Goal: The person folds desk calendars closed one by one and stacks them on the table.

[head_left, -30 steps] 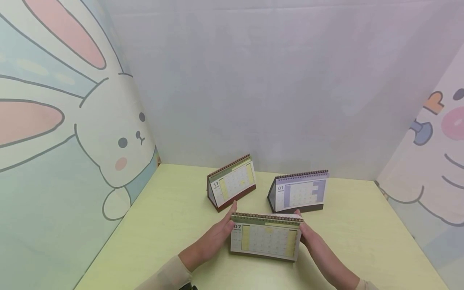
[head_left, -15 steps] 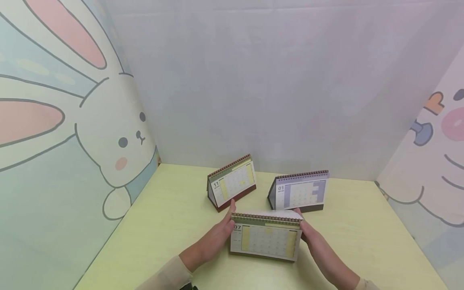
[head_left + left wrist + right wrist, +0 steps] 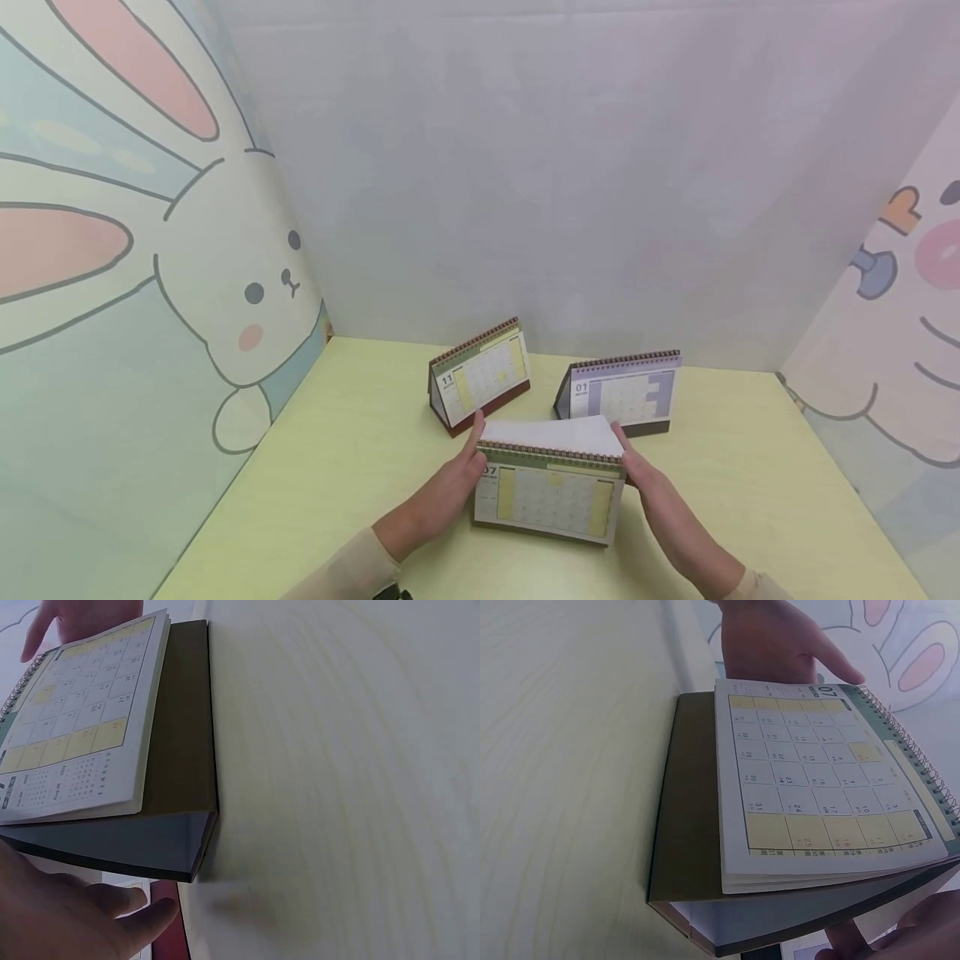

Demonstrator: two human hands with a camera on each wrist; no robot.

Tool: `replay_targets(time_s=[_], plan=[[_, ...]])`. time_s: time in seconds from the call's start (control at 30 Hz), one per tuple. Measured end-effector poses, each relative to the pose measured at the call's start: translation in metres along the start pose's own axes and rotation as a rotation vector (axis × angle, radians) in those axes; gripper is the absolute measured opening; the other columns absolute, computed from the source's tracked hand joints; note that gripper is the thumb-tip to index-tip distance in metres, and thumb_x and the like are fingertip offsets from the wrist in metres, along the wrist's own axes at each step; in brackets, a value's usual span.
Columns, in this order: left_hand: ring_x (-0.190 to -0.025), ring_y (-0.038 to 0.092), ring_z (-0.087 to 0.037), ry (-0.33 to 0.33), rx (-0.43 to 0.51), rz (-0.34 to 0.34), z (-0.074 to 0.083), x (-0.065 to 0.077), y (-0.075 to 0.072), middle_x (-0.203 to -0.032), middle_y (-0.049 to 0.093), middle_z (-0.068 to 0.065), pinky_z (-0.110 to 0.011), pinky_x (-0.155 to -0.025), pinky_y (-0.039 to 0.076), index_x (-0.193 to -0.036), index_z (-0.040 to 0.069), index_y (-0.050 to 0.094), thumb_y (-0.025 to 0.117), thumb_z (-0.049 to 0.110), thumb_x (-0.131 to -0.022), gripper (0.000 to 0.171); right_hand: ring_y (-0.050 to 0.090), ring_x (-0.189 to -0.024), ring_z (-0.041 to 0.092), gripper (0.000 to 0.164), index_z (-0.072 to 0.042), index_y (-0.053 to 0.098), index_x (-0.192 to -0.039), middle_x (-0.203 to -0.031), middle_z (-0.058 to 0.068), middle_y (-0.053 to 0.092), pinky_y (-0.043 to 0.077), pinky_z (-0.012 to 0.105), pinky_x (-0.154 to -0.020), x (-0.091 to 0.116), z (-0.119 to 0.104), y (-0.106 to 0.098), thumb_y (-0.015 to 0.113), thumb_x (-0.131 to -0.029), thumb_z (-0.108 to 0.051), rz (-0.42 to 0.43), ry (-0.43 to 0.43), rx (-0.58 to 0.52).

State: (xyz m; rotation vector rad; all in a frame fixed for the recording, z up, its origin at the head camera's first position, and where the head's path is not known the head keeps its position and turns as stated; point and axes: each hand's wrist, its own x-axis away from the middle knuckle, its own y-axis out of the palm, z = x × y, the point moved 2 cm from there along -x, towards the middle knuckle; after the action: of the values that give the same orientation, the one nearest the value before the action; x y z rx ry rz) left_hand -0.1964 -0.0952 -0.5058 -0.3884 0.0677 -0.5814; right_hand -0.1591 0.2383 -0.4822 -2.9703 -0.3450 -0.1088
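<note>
A desk calendar (image 3: 551, 496) showing month 07 stands on the table between both hands, its wire spiral on top. Behind the spiral a white sheet (image 3: 558, 432) slants up and back. My left hand (image 3: 438, 500) lies along the calendar's left side, thumb at the top corner and index finger reaching past it. On the other side my right hand (image 3: 667, 521) mirrors this, fingers stretched toward the back. In the left wrist view several left fingers (image 3: 139, 915) sit behind the brown base (image 3: 184, 720). Part of the right fingers (image 3: 907, 934) shows behind the base in the right wrist view.
Behind stand two more desk calendars: a month 11 calendar (image 3: 483, 375) with a red base at left, and a purple month 01 calendar (image 3: 622, 392) with a dark base at right. The pale yellow table (image 3: 315, 492) meets a light back wall (image 3: 525, 183).
The white sheet behind the spiral has swung up and now shows much more, covering part of the month 01 calendar. Both hands stay at the sides with little movement.
</note>
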Motion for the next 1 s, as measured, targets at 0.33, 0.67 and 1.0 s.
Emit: replay_targets(time_s=[0.33,0.67,1.0], plan=[[-0.186,0.014,-0.049,-0.007,0.007,-0.005,-0.0007,0.0011,0.0009,-0.201,0.008,-0.016,-0.078,-0.148,0.008,-0.188,0.016,-0.021,0.014,0.053,-0.129,0.078,-0.019,-0.183,0.052,0.071,-0.004,0.008,-0.189,-0.200,0.015,-0.007,-0.017,0.089,-0.137,0.0027,-0.0028,-0.0025,0.027,-0.130,-0.039,-0.017,-0.022,0.012],[-0.186,0.014,-0.051,-0.016,0.000,-0.004,-0.0023,0.0002,0.0002,-0.201,0.007,-0.018,-0.077,-0.148,0.009,-0.188,0.019,-0.020,0.014,0.055,-0.129,0.078,0.007,-0.184,0.053,0.069,-0.005,0.018,-0.189,-0.200,0.015,0.008,0.030,0.077,-0.136,0.0063,-0.0044,-0.0014,0.025,-0.130,-0.040,0.038,-0.020,0.215],[-0.186,0.013,-0.050,-0.022,0.006,-0.009,-0.0043,-0.0005,0.0010,-0.201,0.007,-0.018,-0.077,-0.148,0.009,-0.188,0.021,-0.021,0.014,0.055,-0.129,0.077,0.008,-0.184,0.054,0.068,-0.006,0.018,-0.189,-0.200,0.016,0.008,0.038,0.063,-0.132,0.0065,-0.0065,-0.0019,0.024,-0.130,-0.040,0.034,-0.024,0.216]])
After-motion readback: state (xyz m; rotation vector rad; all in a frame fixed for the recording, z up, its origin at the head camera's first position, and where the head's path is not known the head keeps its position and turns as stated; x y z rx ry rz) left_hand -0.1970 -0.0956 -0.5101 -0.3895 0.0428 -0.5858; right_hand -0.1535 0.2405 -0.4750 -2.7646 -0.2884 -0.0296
